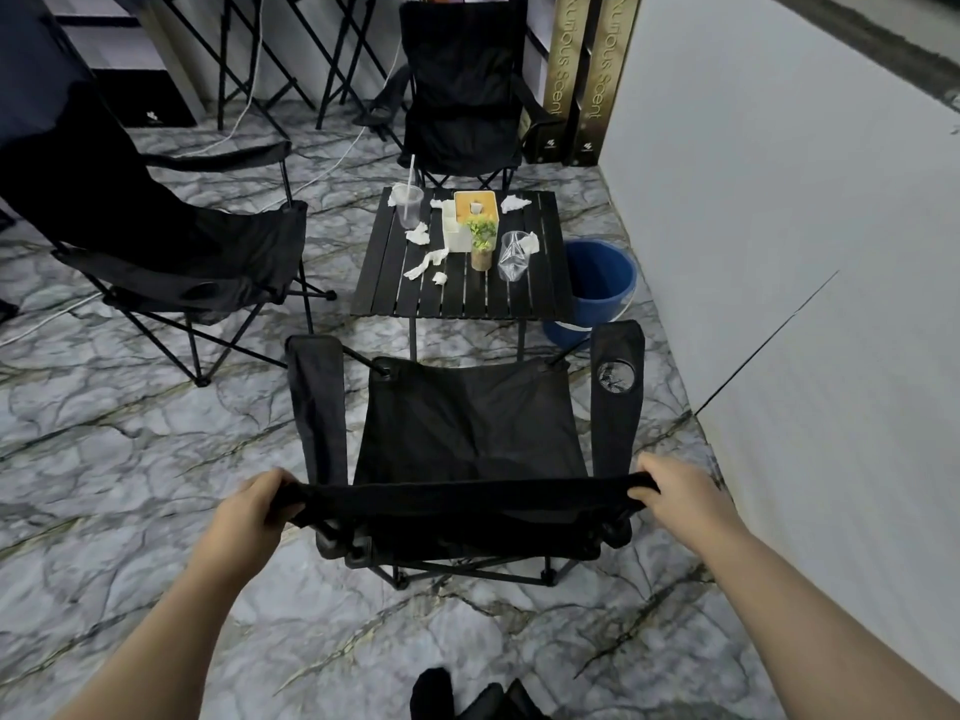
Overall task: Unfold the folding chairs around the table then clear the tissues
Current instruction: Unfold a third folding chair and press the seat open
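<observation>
We are gripping the chair [467,433] by its backrest top, left hand [254,506] and right hand [670,491] closed on either corner; the table [457,293] with tissues [426,262] is lying straight ahead, beyond the seat.

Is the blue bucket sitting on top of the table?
No, the blue bucket stands on the floor beside the table, at its right edge near the wall.
</observation>
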### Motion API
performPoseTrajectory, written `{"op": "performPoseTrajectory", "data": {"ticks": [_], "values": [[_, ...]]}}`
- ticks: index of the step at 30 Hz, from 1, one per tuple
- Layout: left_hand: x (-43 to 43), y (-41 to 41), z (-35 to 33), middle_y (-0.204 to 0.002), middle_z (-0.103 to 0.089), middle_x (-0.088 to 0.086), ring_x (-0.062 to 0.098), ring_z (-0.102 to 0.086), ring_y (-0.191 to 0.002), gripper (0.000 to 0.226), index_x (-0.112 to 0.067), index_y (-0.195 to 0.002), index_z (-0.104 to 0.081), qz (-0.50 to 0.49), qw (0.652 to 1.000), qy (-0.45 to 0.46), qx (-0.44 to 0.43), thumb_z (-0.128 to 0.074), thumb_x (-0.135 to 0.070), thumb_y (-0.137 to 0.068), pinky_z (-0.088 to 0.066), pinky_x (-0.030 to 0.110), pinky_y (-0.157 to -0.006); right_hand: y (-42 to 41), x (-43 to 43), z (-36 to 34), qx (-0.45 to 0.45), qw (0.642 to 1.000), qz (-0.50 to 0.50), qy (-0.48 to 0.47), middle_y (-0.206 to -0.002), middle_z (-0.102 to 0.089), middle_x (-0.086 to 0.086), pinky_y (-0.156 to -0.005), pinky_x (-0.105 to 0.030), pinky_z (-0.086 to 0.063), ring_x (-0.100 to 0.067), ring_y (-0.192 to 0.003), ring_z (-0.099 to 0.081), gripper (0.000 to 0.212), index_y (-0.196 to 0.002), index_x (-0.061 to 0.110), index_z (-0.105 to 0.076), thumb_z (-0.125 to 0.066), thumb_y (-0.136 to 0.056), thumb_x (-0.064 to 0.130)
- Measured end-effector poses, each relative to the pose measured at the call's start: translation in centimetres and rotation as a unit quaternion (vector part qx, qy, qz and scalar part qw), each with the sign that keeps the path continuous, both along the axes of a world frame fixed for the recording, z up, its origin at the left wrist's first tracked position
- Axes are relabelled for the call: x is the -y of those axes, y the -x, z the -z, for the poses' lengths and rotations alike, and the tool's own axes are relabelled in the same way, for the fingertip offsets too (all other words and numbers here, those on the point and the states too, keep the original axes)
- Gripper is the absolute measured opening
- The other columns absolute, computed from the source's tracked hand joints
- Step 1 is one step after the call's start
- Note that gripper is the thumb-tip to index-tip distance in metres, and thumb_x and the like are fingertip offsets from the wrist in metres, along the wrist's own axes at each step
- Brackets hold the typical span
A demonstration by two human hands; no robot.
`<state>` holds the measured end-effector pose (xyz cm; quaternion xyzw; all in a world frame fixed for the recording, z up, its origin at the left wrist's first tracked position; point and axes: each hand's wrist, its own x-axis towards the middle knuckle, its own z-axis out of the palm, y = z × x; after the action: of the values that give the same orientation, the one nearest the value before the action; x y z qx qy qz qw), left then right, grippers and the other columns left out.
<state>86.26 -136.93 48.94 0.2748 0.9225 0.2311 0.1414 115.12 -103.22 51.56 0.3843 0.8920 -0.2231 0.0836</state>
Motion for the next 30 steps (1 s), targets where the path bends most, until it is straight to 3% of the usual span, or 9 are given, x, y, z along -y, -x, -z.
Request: {"op": "performPoseTrajectory", "data": {"ticks": [3,5,9,13,16,19,22,26,30], "values": [[-0.3,0.0,-0.5,-0.078,-0.059,0.005,0.024,-0.051,-0.072,0.019,-0.016,-0.078,-0.054,0.005,1.0,0.008,-0.006,-0.064,0.0,-0.08,-0.036,0.026,-0.055,-0.2,-0.4,0.1,0.003,1.0,-0.018,0.004,-0.068,-0.045,0.005,-0.056,-0.024,-0.033,-0.02,-0.071,-0.05,0.021,-0.073,0.016,-0.043,-0.057,-0.089,0.016],[-0.5,0.1,-0.7,-0.076,-0.063,0.004,0.025,-0.056,-0.072,0.019,-0.016,-0.076,-0.056,0.01,1.0,0.004,-0.005,-0.067,0.0,-0.078,-0.04,0.029,-0.058,-0.4,-0.8,0.1,-0.007,0.999,-0.023,0.034,-0.072,-0.049,0.004,-0.059,-0.027,-0.036,-0.021,-0.076,-0.053,0.016,-0.077,0.015,-0.047,-0.059,-0.088,0.016],[-0.6,0.2,-1.9,-0.08,-0.067,0.001,0.019,-0.061,-0.076,0.013,-0.018,-0.079,-0.06,0.028,0.999,0.017,0.043,-0.07,-0.009,-0.079,-0.044,0.032,-0.063,-0.7,-2.1,-0.6,-0.011,0.986,-0.015,0.169,-0.087,-0.064,0.0,-0.072,-0.031,-0.044,-0.016,-0.085,-0.06,0.011,-0.083,0.021,-0.057,-0.065,-0.084,0.029],[-2.2,-0.5,-3.2,-0.075,-0.066,-0.008,0.011,-0.063,-0.073,0.016,-0.026,-0.077,-0.061,0.028,0.998,-0.016,0.059,-0.075,-0.034,-0.074,-0.047,0.035,-0.069,0.5,-3.2,-1.9,-0.056,0.954,0.021,0.292,-0.099,-0.066,0.008,-0.083,-0.027,-0.045,-0.007,-0.096,-0.061,0.05,-0.094,0.03,-0.065,-0.068,-0.061,0.068],[-5.1,-0.7,-3.6,-0.078,-0.067,-0.007,0.009,-0.063,-0.075,0.015,-0.028,-0.08,-0.063,0.032,0.993,-0.042,0.107,-0.065,-0.043,-0.079,-0.05,0.033,-0.07,3.4,-3.8,-1.8,-0.065,0.961,0.017,0.269,-0.103,-0.064,0.012,-0.088,-0.029,-0.045,-0.007,-0.1,-0.059,0.024,-0.098,0.032,-0.063,-0.06,-0.082,0.05],[-7.9,1.7,-2.8,-0.079,-0.066,-0.005,0.014,-0.061,-0.078,0.033,-0.027,-0.087,-0.06,0.043,0.988,0.065,0.135,-0.049,-0.058,-0.081,-0.047,0.033,-0.072,7.9,-4.7,-0.7,-0.057,0.964,-0.004,0.258,-0.106,-0.063,0.011,-0.088,-0.029,-0.045,-0.012,-0.103,-0.06,0.016,-0.101,0.03,-0.061,-0.058,-0.087,0.036],[-10.5,5.8,-0.9,-0.09,-0.063,-0.001,0.018,-0.058,-0.086,0.03,-0.028,-0.094,-0.058,0.055,0.974,0.129,0.177,-0.047,-0.054,-0.086,-0.042,0.031,-0.075,12.6,-5.8,1.2,-0.027,0.964,-0.017,0.262,-0.11,-0.061,0.008,-0.085,-0.025,-0.042,-0.011,-0.104,-0.057,0.022,-0.109,0.027,-0.06,-0.057,-0.088,0.035],[-15.5,11.4,2.6,-0.1,-0.063,0.001,0.017,-0.058,-0.094,0.017,-0.025,-0.099,-0.055,0.09,0.969,0.096,0.212,-0.051,-0.038,-0.09,-0.04,0.028,-0.076,17.3,-8.0,6.1,0.003,0.966,0.034,0.256,-0.129,-0.057,0.003,-0.097,-0.029,-0.043,-0.012,-0.114,-0.054,0.038,-0.123,0.026,-0.054,-0.056,-0.088,0.04],[-20.2,15.1,7.9,-0.116,-0.057,0.001,0.013,-0.053,-0.103,0.029,-0.019,-0.116,-0.054,0.135,0.969,0.115,0.175,-0.051,-0.033,-0.091,-0.035,0.022,-0.082,20.2,-10.0,10.4,0.051,0.972,0.06,0.223,-0.153,-0.027,0.003,-0.11,-0.031,-0.03,-0.017,-0.138,-0.031,0.056,-0.145,0.023,-0.029,-0.045,-0.094,0.041]]}}
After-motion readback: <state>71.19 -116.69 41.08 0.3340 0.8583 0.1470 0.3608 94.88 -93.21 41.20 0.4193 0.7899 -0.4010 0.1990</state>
